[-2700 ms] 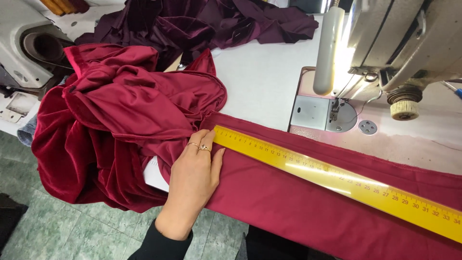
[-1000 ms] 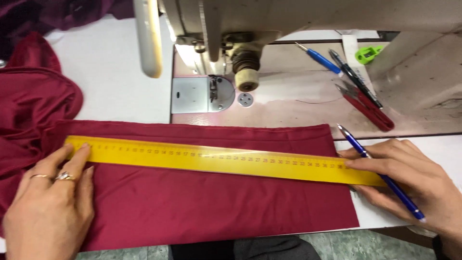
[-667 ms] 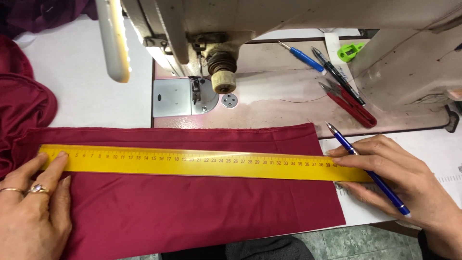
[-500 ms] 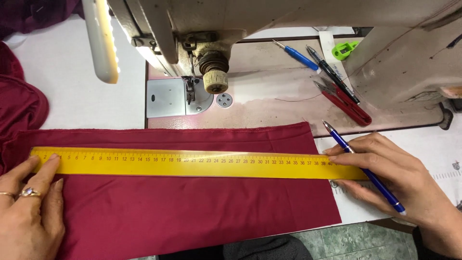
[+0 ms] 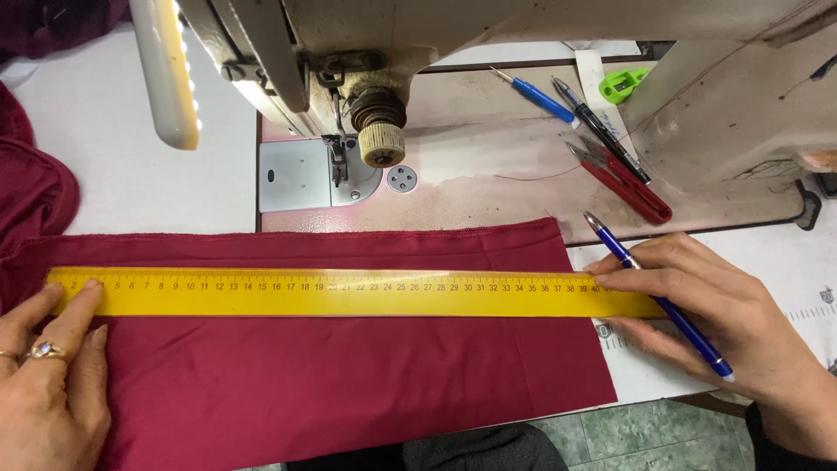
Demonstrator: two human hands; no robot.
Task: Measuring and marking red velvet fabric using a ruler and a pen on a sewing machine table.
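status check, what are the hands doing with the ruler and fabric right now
Left hand flat, pinning yellow ruler on maroon fabric. Right hand holds blue pen, fingers on the ruler's other end. Nothing lying across the ruler.

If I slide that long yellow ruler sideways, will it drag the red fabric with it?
Probably somewhat. The yellow ruler looks stiff and flat, pinned by the left hand and right hand. The dark red fabric looks thin and limp, bunching at the left, so it would likely wrinkle rather than stay put.

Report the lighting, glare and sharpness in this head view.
Head view: the lit LED lamp at upper left is blown out white; a pale sheen runs along the yellow ruler; the red fabric, left hand and right hand look sharp, with soft shadows only.
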